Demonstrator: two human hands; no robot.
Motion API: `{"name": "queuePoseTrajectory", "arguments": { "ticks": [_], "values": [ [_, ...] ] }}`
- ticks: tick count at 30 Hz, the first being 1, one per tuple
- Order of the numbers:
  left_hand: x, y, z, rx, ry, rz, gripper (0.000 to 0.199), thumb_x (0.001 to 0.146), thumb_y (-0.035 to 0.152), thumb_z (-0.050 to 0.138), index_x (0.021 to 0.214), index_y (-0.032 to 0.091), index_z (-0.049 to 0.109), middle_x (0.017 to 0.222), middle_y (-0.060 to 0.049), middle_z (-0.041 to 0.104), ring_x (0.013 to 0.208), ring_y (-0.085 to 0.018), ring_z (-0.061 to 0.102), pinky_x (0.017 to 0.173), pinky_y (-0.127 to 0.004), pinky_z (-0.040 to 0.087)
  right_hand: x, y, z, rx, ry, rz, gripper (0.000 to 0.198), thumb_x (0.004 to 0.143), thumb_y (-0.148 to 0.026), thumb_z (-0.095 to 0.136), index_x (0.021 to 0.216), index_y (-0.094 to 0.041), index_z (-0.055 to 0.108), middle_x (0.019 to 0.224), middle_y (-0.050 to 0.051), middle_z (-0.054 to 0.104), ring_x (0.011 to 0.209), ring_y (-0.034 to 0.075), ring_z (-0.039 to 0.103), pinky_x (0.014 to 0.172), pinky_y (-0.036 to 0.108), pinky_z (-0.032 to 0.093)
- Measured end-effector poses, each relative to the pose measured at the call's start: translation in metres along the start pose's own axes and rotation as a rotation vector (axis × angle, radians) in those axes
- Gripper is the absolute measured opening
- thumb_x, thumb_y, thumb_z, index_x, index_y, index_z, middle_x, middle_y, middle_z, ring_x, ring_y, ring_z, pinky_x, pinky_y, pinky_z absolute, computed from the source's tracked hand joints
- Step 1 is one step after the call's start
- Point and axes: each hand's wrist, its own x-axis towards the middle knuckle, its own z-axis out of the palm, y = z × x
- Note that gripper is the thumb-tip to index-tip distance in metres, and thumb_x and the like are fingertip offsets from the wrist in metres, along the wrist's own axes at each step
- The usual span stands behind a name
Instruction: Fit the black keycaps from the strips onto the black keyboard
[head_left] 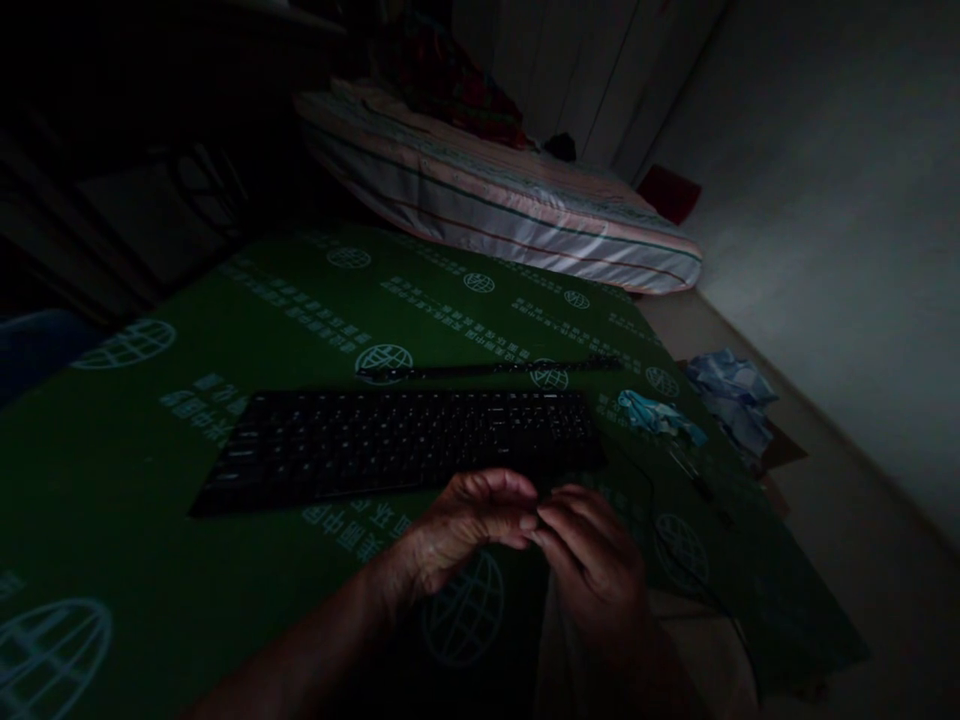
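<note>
In the head view, a black keyboard (405,440) lies on a green printed board (247,570), its cable running off to the right. Just in front of its near edge, my left hand (476,525) and my right hand (596,550) meet at the fingertips. Both hands are closed in a pinch. Whatever small thing sits between the fingers is hidden and too dark to name. Behind the keyboard lies a long thin dark strip with light specks (487,370). A crumpled blue-and-white cloth (660,415) rests right of the keyboard.
A slim tool (690,470), perhaps a screwdriver, lies near the board's right side. Crumpled pale fabric (731,395) is on the floor beyond the right edge. A striped mattress (510,215) stands behind the board, and a pale wall (840,230) rises at right. The room is dim.
</note>
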Motion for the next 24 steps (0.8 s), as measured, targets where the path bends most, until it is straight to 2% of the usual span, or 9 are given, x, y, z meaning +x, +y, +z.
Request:
{"name": "queuePoseTrajectory", "arguments": {
  "ticks": [6, 11, 15, 20, 24],
  "values": [
    [0.000, 0.000, 0.001, 0.001, -0.017, -0.010, 0.038, 0.051, 0.017, 0.084, 0.085, 0.013, 0.068, 0.075, -0.002, 0.070, 0.068, -0.012, 0.064, 0.066, -0.025, 0.051, 0.004, -0.001, -0.005, -0.013, -0.021, -0.044, 0.021, 0.084, -0.009, 0.056, 0.101, -0.020, 0.063, 0.083, 0.005, 0.067, 0.085, 0.018, 0.063, 0.074, 0.031, 0.056],
    [0.000, 0.000, -0.001, 0.002, -0.044, -0.016, 0.038, 0.052, 0.016, 0.083, 0.086, 0.012, 0.067, 0.075, -0.002, 0.070, 0.068, -0.013, 0.065, 0.067, -0.026, 0.051, 0.009, 0.000, -0.006, 0.008, -0.103, -0.053, 0.017, 0.085, -0.009, 0.054, 0.095, -0.019, 0.064, 0.079, 0.004, 0.066, 0.082, 0.017, 0.062, 0.075, 0.032, 0.056],
    [0.001, 0.000, -0.002, 0.024, -0.057, -0.013, 0.040, 0.054, 0.017, 0.083, 0.090, 0.013, 0.066, 0.077, -0.003, 0.071, 0.070, -0.015, 0.066, 0.068, -0.027, 0.051, 0.008, 0.004, -0.008, -0.036, -0.124, -0.085, 0.015, 0.086, -0.012, 0.053, 0.095, -0.019, 0.063, 0.087, 0.006, 0.066, 0.091, 0.020, 0.062, 0.080, 0.036, 0.056],
    [0.004, -0.011, -0.002, 0.056, -0.080, 0.037, 0.041, 0.061, 0.025, 0.081, 0.097, 0.014, 0.062, 0.083, -0.007, 0.072, 0.076, -0.018, 0.067, 0.070, -0.030, 0.049, 0.010, 0.034, -0.015, -0.173, -0.147, -0.061, 0.015, 0.086, -0.014, 0.052, 0.092, -0.020, 0.064, 0.110, 0.010, 0.064, 0.111, 0.024, 0.056, 0.091, 0.045, 0.052],
    [0.005, -0.021, -0.001, 0.125, -0.119, 0.067, 0.040, 0.061, 0.030, 0.082, 0.093, 0.015, 0.063, 0.081, -0.005, 0.070, 0.073, -0.014, 0.064, 0.071, -0.028, 0.046, 0.024, 0.074, -0.018, -0.221, -0.199, -0.030, 0.013, 0.085, -0.018, 0.056, 0.089, -0.021, 0.067, 0.109, 0.009, 0.065, 0.110, 0.025, 0.056, 0.092, 0.046, 0.051]
  ]
}}
